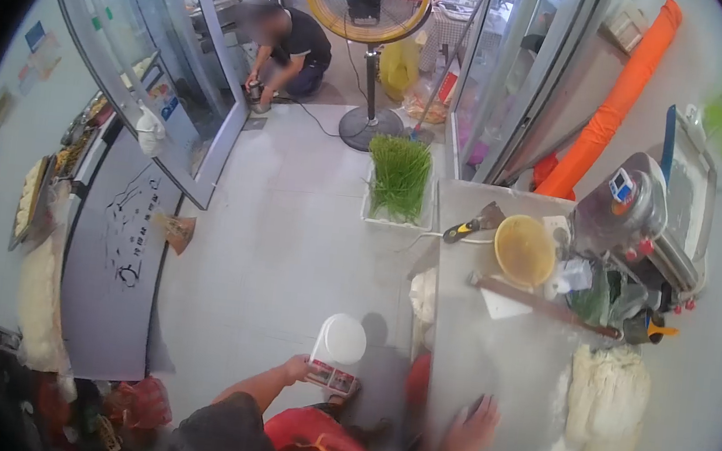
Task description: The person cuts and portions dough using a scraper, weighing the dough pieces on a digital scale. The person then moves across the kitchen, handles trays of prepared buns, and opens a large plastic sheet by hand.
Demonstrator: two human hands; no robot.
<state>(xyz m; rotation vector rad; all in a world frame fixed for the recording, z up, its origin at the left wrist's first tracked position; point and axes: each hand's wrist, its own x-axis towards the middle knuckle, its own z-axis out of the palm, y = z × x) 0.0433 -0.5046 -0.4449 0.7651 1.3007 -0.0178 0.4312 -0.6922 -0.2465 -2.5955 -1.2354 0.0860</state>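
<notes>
My left hand (300, 370) is closed on the edge of a white round tub (344, 340) with a red-and-grey label, held low in front of me. The tub's exact kind is hard to make out. On the grey worktop (488, 353) to my right, my right hand (476, 421) rests near the front edge, its fingers apart and slightly blurred. A small dark patch shows between thumb and fingers; I cannot tell if it is a shadow. Farther right on the worktop lies a long slab of pale dough (606, 419), with white flour beside it.
The worktop also bears a yellow bowl (524, 250), a scraper (474, 224), a wooden rolling pin (546, 307) and a metal machine (622, 209). A tray of green chives (399, 177) and a standing fan (370, 125) are ahead. A person (296, 51) crouches beyond the glass doors.
</notes>
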